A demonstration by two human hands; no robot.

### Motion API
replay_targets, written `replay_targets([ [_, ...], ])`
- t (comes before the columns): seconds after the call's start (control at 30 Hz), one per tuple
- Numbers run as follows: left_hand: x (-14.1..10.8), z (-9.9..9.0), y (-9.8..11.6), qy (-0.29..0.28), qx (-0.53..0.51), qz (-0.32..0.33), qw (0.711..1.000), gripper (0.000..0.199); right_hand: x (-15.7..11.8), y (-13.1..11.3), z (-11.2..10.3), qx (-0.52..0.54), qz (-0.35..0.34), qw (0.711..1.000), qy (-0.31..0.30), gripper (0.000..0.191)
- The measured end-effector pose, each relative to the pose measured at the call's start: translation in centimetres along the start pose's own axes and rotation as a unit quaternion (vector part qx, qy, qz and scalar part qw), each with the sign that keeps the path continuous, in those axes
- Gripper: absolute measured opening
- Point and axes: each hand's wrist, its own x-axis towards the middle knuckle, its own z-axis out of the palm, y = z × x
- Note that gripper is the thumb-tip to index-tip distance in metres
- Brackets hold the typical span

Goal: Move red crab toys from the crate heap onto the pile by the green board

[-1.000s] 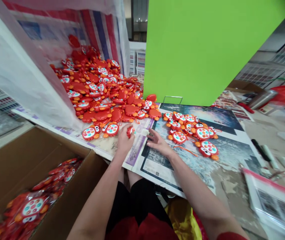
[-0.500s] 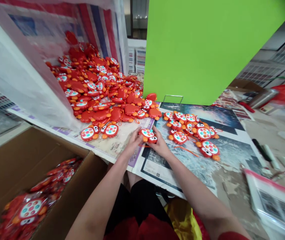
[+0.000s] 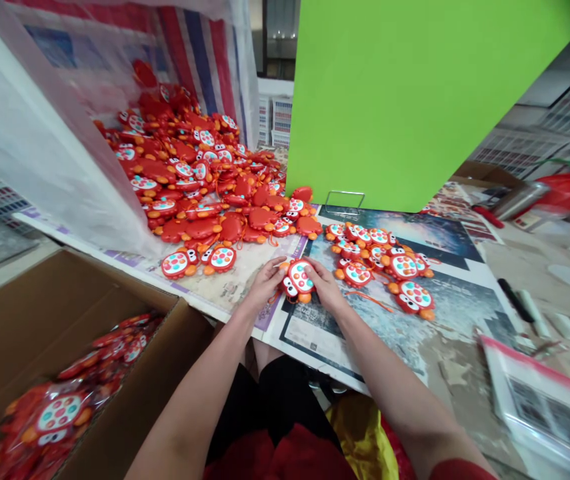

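Toy: one, red, with a white panel of coloured dots, orange feet and two round eyes; held above the near part of the table, between my two hands. Right hand: grasping the toy at its right side, thumb laid over the panel. Left hand: fingers bent at the toy's left edge; whether they grip it or merely rest against it, I cannot tell. Changes: a second ago my left hand alone had the toy, tipped on edge, and my right was spread and bare; half a second ago both hands were on it, eyes toward the lower right. Now it is turned, panel up, eyes toward the lower left. Pair: two like toys, side by side, panels up, left of my hands; unmoved. Cluster: several more, right of my hands, some overlapping; also unmoved. Cord: orange, lying loose just below the cluster. Heap: many, piled at the back left beside a white sheet. Board: bright green, upright, behind the cluster. Box: cardboard, open, at my left, containing bagged toys.
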Motion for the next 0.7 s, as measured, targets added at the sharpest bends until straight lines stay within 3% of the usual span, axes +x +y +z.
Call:
replay_targets([
  [0.17,0.3,0.2,-0.7,-0.056,0.029,0.016,0.998,0.074,0.1,-0.2,0.0,0.147,0.038,0.987,0.06,0.059],
  [0.33,0.6,0.2,-0.8,0.027,0.012,0.076,0.997,0.054,-0.3,-0.7,-0.1,0.145,0.02,0.989,-0.033,0.069],
  [0.53,0.3,0.1,-0.1,0.082,0.014,0.053,0.995,0.046,-1.0,-1.1,-0.1,0.117,0.096,0.983,-0.105,0.036],
  [0.7,0.2,-0.1,-0.6,0.04,0.047,0.062,0.996,0.066,-0.9,-1.1,0.0,0.156,0.103,0.979,-0.081,0.033],
])
